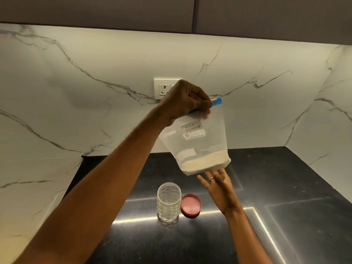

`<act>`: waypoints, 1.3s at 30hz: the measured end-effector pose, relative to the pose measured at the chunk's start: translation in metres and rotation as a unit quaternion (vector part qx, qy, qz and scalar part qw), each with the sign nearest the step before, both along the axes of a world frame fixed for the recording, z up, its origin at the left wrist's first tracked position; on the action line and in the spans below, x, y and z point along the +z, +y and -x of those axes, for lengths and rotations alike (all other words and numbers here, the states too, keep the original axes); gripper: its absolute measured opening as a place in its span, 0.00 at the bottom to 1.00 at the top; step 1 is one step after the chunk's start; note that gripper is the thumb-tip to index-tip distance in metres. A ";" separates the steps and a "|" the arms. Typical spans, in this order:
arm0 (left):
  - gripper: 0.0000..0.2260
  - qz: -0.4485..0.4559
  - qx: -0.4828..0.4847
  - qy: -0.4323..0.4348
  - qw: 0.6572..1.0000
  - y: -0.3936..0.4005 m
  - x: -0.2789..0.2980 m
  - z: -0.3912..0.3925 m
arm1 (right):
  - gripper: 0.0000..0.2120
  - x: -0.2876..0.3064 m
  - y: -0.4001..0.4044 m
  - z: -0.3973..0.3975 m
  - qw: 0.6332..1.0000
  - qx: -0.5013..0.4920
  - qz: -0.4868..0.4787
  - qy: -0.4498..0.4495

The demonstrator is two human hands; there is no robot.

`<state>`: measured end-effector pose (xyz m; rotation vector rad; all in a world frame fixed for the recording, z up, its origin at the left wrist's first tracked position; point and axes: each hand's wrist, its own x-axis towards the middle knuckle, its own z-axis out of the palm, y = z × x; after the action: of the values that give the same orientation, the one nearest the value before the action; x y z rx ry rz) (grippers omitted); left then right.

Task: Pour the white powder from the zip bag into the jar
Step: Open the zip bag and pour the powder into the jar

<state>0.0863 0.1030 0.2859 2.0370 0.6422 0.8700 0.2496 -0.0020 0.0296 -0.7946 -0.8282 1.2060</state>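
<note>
A clear zip bag (200, 141) with a blue seal strip and a handwritten "milk powder" label hangs upright in the air. White powder (204, 161) lies in its bottom. My left hand (188, 101) grips the bag's top at the seal. My right hand (219, 185) is open under the bag, fingers spread, fingertips at or just below its bottom edge. An empty clear ribbed jar (169, 202) stands on the black counter below, without its lid. The red lid (191, 205) lies upside down, right beside the jar.
The black speckled counter (285, 216) runs into a corner of white marble wall. A white wall socket (163, 88) sits behind my left hand. Dark upper cabinets (266, 16) hang overhead.
</note>
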 end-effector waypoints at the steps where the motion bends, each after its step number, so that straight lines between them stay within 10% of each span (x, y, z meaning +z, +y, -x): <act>1: 0.01 0.005 0.001 -0.002 1.000 0.002 -0.001 -0.001 | 0.46 0.000 0.002 0.005 1.000 0.004 0.003 0.005; 39: 0.11 0.273 0.040 -0.166 0.947 0.020 -0.168 0.057 | 0.16 0.055 0.001 -0.059 0.960 -0.164 0.036 -0.226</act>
<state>0.0292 0.1232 0.1176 1.3410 0.6853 0.9320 0.3091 -0.0006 0.0848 -1.2426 -0.9766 0.7702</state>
